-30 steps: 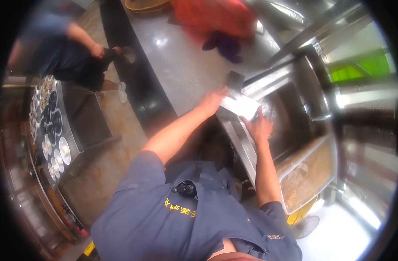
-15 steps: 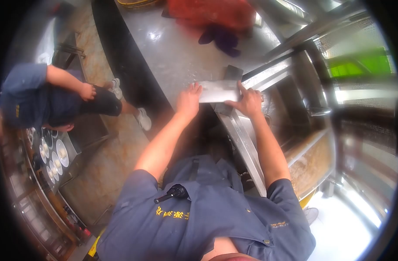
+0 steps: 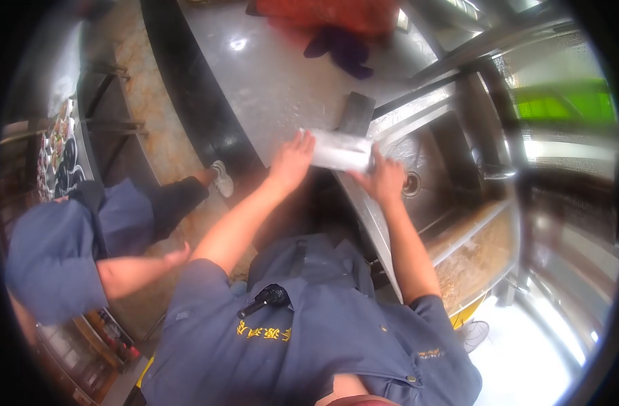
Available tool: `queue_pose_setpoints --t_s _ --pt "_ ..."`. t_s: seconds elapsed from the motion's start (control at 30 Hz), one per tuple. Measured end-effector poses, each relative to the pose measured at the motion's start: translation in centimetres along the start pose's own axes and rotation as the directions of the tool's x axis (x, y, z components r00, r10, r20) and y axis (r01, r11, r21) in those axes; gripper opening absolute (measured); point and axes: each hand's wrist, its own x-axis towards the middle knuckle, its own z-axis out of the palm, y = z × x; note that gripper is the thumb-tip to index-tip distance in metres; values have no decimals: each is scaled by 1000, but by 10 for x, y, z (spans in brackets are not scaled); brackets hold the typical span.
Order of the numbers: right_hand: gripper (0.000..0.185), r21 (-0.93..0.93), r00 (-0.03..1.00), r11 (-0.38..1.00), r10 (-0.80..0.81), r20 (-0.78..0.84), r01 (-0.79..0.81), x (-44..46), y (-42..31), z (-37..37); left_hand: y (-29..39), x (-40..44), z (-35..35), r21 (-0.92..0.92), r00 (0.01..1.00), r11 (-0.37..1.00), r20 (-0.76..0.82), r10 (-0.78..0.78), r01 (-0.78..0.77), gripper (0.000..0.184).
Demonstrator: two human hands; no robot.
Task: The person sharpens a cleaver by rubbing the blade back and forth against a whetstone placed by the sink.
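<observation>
A broad, shiny rectangular blade [image 3: 340,150], which looks like a cleaver, lies across the corner of the counter between my hands. My left hand [image 3: 294,161] rests with its fingers bent over the blade's left end. My right hand [image 3: 382,177] grips the other end, thumb and fingers closed around it; the handle is mostly hidden there. Under and beyond the blade, a dark oblong block like a whetstone [image 3: 357,114] sticks out. The blade's contact with the block is hidden.
A metal counter [image 3: 255,84] carries a dark purple cloth [image 3: 340,51] and a blurred red item [image 3: 330,17]. To the right is a sink [image 3: 424,159] with a drain. A co-worker [image 3: 86,237] is close on my left, one arm reaching toward my elbow.
The blade has come slightly toward me and turned, its right end lower, baring more of the dark block. My hands moved with it. The co-worker has come closer on my left.
</observation>
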Motion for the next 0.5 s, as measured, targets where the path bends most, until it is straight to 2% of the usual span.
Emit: queue_pose_setpoints --t_s 0.07,0.13,0.2,0.27,0.33,0.4,0.47,0.5 --pt "105 -20 992 992 127 10 -127 -48 -5 -1 14 -3 -1 -87 996 992 -5 90 -90 50" --pt "109 90 970 967 241 -27 -238 -67 -5 1 20 20 0 -265 989 953 -14 149 -147 49" --pt "107 -5 951 951 308 -27 -308 -57 10 10 14 60 40 -477 995 873 -51 84 -99 48" --pt "101 23 940 942 335 -65 -334 -30 24 7 -5 105 80 -529 932 778 -297 206 -340 50" --pt "94 41 941 944 330 -75 -328 -33 31 5 4 101 59 -546 954 787 -237 181 -285 50" --pt "95 1 947 948 318 -51 -318 -50 26 2 13 88 41 -548 969 801 -187 161 -239 50" --pt "101 61 937 935 349 18 -349 -82 18 0 30 52 19 -540 992 833 -27 125 -120 49" --pt "102 92 947 944 321 -21 -318 -88 17 1 34 48 9 -477 987 866 -27 156 -150 48"
